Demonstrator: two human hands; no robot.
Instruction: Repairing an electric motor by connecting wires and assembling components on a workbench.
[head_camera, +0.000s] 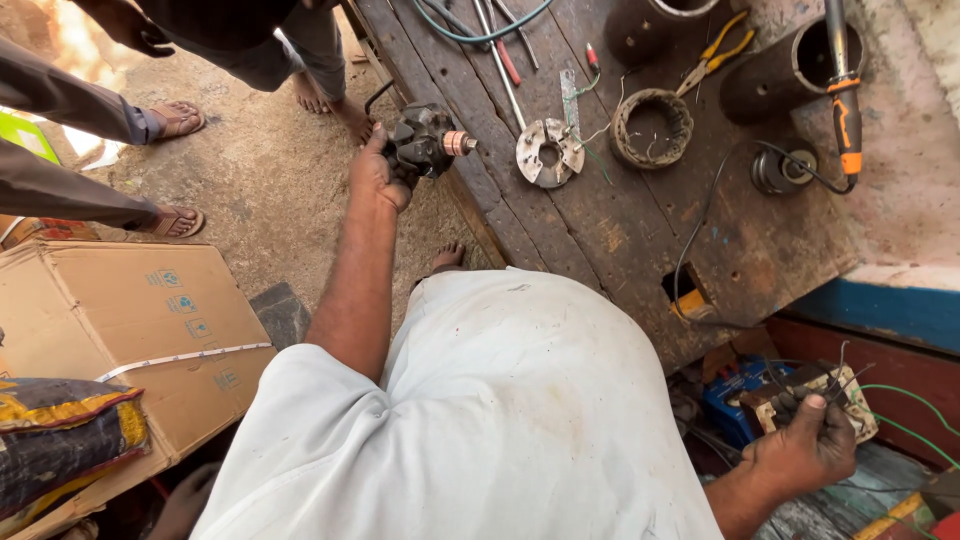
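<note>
The left hand (375, 172) grips a dark rotor (425, 140) clear of the counter's (640, 230) left edge, copper end free for view, while the right hand (805, 450) reaches low at near right, closed on thin wires (845, 372) beside a blue box (738, 392).

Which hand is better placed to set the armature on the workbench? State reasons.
Probably left. The left hand grips the armature at the workbench edge; the right hand is low beside the bench, holding wires.
</note>
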